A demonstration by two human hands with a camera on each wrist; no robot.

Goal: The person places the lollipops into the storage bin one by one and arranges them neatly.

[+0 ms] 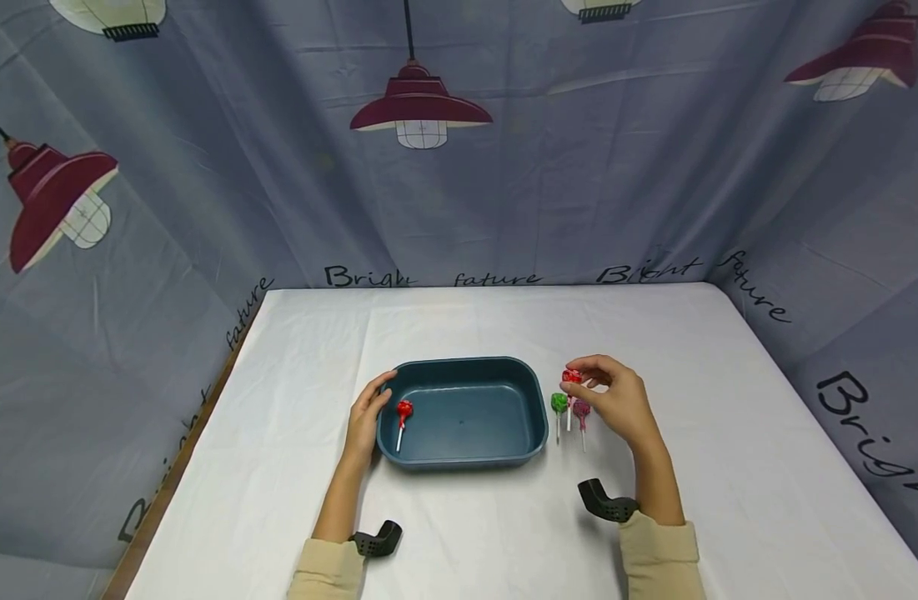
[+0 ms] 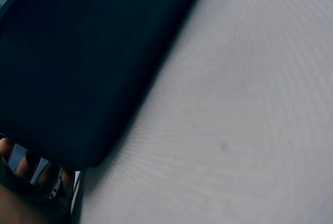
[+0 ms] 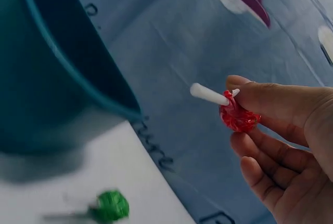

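My right hand [image 1: 618, 404] pinches a red-wrapped lollipop [image 1: 571, 377] by its head between thumb and fingers, right of the tray; in the right wrist view its white stick [image 3: 209, 94] points left. Just below that hand, a green lollipop [image 1: 559, 403] and a purple lollipop [image 1: 582, 407] lie on the table. The dark teal tray [image 1: 466, 425] has another red lollipop [image 1: 404, 409] inside at its left end. Against the tray's left end rests my left hand [image 1: 364, 421], touching rim and outer wall with extended fingers [image 2: 26, 167].
A white cloth [image 1: 474, 533] covers the table. Behind and beside it hangs a grey-blue curtain [image 1: 541, 192] printed with lamps and lettering. Each wrist carries a black camera mount, the right mount [image 1: 604, 502] near the table in front of the lollipops.
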